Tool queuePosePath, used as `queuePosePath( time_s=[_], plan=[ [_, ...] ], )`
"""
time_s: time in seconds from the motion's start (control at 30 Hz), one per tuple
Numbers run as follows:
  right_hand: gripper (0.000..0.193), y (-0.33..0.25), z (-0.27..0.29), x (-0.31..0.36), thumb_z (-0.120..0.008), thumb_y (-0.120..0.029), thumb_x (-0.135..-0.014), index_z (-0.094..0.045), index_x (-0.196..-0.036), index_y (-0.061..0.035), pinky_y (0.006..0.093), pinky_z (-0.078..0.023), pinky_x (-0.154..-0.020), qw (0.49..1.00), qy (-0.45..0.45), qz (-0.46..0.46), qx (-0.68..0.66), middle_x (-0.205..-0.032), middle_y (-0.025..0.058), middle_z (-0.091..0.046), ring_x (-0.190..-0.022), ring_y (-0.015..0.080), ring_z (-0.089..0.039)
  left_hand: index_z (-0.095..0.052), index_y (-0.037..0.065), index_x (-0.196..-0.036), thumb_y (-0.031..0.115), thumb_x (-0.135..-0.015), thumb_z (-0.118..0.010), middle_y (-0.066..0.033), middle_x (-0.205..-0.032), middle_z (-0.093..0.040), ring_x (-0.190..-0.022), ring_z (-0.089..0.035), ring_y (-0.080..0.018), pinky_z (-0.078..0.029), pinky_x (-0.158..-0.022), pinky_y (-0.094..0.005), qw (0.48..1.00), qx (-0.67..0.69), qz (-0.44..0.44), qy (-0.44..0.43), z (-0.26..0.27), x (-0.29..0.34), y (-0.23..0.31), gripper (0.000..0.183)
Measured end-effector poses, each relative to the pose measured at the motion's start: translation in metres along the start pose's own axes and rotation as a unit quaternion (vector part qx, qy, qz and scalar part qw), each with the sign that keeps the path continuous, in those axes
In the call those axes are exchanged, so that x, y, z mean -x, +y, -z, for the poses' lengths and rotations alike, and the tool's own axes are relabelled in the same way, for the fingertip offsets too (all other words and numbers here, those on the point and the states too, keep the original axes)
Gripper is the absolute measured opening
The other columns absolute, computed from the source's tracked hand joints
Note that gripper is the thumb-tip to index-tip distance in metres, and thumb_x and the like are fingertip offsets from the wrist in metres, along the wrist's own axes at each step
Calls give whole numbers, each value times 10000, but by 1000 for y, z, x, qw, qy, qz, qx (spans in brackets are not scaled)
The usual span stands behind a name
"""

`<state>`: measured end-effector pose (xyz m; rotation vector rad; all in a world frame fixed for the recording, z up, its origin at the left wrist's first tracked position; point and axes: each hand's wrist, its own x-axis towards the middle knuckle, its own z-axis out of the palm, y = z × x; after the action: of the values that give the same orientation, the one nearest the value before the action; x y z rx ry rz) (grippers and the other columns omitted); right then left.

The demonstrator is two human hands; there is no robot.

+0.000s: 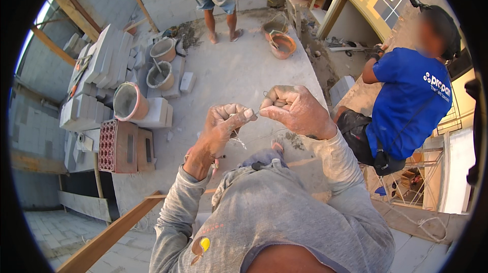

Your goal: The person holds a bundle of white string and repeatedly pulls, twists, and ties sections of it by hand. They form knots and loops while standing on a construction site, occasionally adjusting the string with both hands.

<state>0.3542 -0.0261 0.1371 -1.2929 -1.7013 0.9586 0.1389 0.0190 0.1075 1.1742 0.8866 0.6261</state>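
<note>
Above slab: left hand [223, 123], right hand [295, 110] fingers pinch thin string [256, 113], barely discernible.

I saw mortar-crusted buckets [129, 101] beside stacked grey blocks [104, 59], a perforated brick [108, 145], and a blue-shirted co-worker [409, 105].

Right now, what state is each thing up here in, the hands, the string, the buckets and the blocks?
left hand: fingers pinched on the thin string
right hand: closed in a pinch on the same string
thin string: stretched short between both hands, loose end hanging
tipped bucket: lying on its side on grey blocks
two grey buckets: upright, tool in one
orange tubs: upright
grey blocks: stacked
red perforated brick: lying with its holed face up
</note>
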Motion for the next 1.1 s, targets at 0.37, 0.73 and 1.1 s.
queuePosePath(
  time_s=[0.37, 0.73, 1.1],
  plan=[
    [160, 6, -3, -9, -744, -135, -922, -652, -911, -6, 281, -509, -631, 994, -50, 21, 91, -767, 70, -705, -676, 102, -619, -749, 59, -876, 237, -892, -797, 46, -712, -604, -621, -461, -37, -356, -548, -206, 1000, 3, -18, -25, 10, -2, -2, 185],
    [242, 4, -14, -14, -735, -221, -922, -694, -958, 15, 267, -462, -608, 996, 4, -82, -40, -733, 32, -671, -673, 73, -537, -707, 52, -981, 245, -959, -715, 70, -712, -498, -604, -403, -24, -306, -526, -209, 951, 263, -119, 111, -9, 1, -36, 195],
    [242, -10, -3, -29, -737, -240, -837, -724, -905, -8, 355, -501, -618, 975, -134, -38, 172, -657, 139, -657, -598, 214, -621, -763, 4, -1036, 223, -933, -750, -69, -921, -740, -808, -639, -102, -513, -693, -241, 979, -117, -165, -10, 28, 8, -47, 242]
  ],
)
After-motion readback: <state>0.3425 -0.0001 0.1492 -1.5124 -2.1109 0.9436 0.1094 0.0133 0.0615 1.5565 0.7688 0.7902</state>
